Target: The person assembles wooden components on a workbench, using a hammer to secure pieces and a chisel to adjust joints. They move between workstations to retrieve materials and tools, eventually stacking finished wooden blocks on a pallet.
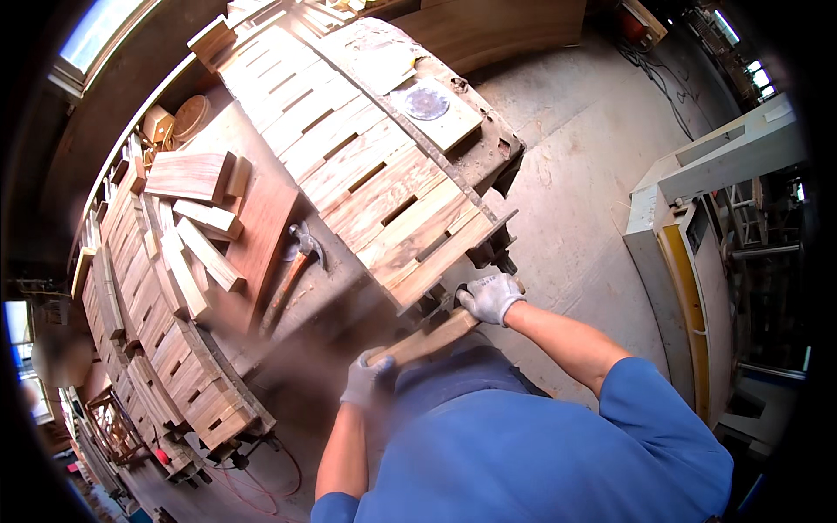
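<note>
Both my hands wear pale work gloves. Between them, at the near end of the wood row, I hold a wooden block (429, 338) slantwise in front of my body. My left hand (370, 381) is closed round its lower left end. My right hand (492, 298) grips the upper right end. Just beyond lies a long row of pale wooden blocks (384, 187), set side by side on metal rails, with dark slots showing along it. A claw hammer (290, 272) with a wooden handle rests on the surface left of the row.
Left of the hammer, loose wood offcuts (207, 247) and a reddish board (265, 228) lie in a pile. A second row of slotted blocks (166, 349) runs along the far left. A white-framed machine (649, 205) stands at the right. Cables (667, 78) trail over the floor behind.
</note>
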Available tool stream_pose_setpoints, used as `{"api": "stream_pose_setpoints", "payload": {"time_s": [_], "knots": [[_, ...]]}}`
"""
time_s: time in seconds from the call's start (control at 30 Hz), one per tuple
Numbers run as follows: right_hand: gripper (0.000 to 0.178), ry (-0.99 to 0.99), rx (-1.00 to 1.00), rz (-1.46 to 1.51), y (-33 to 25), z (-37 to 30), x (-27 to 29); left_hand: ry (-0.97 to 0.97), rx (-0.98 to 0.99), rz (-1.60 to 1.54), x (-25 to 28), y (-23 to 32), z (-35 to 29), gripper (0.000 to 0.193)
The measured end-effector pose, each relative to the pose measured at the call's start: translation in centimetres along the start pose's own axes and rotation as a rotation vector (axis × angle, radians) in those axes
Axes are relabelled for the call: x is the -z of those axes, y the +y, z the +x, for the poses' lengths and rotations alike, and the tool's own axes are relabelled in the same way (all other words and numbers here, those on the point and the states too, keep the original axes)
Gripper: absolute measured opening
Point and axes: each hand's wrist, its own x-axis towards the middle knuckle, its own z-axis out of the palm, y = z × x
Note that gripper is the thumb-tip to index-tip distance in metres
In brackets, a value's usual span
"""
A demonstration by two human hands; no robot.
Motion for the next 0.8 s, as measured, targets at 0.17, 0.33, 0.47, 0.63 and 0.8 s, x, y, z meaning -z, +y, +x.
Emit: {"api": "stream_pose_setpoints", "payload": {"time_s": [0.17, 0.33, 0.47, 0.63, 0.8], "knots": [[0.062, 0.005, 0.002, 0.032, 0.5, 0.4, -0.6, 0.062, -0.006, 0.118, -1.3, 1.9, -1.6, 0.04], [0.061, -0.016, 0.056, 0.053, 2.1, 2.1, -2.8, 0.127, -0.061, 0.308, -2.4, 3.3, -3.2, 0.036], [0.052, -0.051, 0.196, 0.063, 3.0, 3.7, -4.3, 0.213, -0.177, 0.544, -2.1, 2.6, -3.8, 0.03], [0.042, -0.047, 0.302, -0.056, 3.5, 4.3, -4.5, 0.339, -0.192, 0.64, -3.8, 2.9, -4.8, 0.03], [0.048, 0.106, 0.14, 0.253, 6.5, 10.0, -12.4, 0.371, -0.186, 0.734, -5.6, 4.6, -6.2, 0.031]]}}
